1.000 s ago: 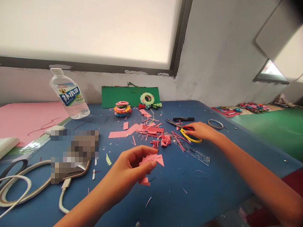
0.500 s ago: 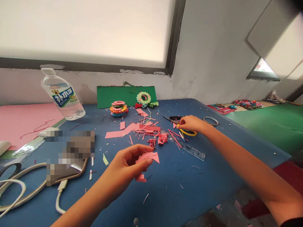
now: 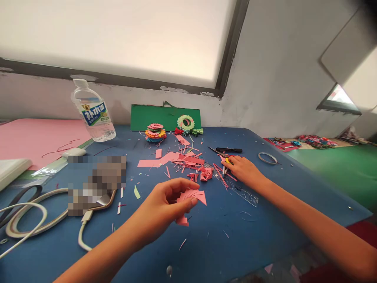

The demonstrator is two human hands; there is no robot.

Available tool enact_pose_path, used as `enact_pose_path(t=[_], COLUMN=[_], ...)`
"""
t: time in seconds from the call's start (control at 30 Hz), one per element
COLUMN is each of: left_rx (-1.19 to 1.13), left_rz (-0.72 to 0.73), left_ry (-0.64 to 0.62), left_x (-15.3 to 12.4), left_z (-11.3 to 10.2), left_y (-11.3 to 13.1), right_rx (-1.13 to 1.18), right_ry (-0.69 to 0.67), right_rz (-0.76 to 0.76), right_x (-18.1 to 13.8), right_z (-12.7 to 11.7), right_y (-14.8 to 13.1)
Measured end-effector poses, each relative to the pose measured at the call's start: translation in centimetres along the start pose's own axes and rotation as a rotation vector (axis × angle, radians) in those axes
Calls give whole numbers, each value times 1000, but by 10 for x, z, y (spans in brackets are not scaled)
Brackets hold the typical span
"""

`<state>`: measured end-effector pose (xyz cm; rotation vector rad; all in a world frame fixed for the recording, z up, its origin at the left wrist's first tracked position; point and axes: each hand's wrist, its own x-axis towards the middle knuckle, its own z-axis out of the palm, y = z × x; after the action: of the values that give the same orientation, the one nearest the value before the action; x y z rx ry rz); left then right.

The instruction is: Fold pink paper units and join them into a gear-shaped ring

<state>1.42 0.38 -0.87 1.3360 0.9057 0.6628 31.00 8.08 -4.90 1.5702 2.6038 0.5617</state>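
Note:
In my left hand (image 3: 167, 208) a folded pink paper piece (image 3: 191, 195) with overlapping pleats is pinched between thumb and fingers, above the blue table. Farther forward on the right, my right hand (image 3: 243, 169) is closed over the yellow-handled scissors (image 3: 218, 152). Their blades point away to the left, and the hand covers most of the handles. A pen (image 3: 224, 171) lies just under its fingertips. Nearby are a clear ruler (image 3: 246, 195), a folded pink paper piece (image 3: 206, 174) and scattered pink paper strips (image 3: 188, 159).
Layered paper rings (image 3: 155, 133) and a pale green ring (image 3: 185, 122) stand before a green board (image 3: 165, 118). A black marker (image 3: 229, 149) and tape roll (image 3: 267, 158) lie rightward. Leftward are a water bottle (image 3: 96, 114), a blurred-out phone (image 3: 107, 200) and a white cable (image 3: 84, 236).
The view has shifted, so most things appear farther right. My right hand has come back from the blades and now covers the yellow handles. My left hand keeps hold of the folded pink paper.

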Motion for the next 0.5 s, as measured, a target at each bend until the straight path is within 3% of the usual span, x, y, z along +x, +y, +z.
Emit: enact_pose_path(t=[0.13,0.27,0.4,0.5], left_rx=[-71,-130,-174,-185], left_rz=[29,43,59,70], left_ry=[-1,25,31,35], left_x=[0,-2,-3,-3], left_z=[0,2,3,4], left_y=[-2,-1,-1,-2], right_rx=[39,191,421,618], right_ry=[43,120,322,543], right_rz=[-116,-140,-23,57], right_x=[13,21,22,19], right_z=[3,-4,-31,-62], right_y=[9,13,4,-18])
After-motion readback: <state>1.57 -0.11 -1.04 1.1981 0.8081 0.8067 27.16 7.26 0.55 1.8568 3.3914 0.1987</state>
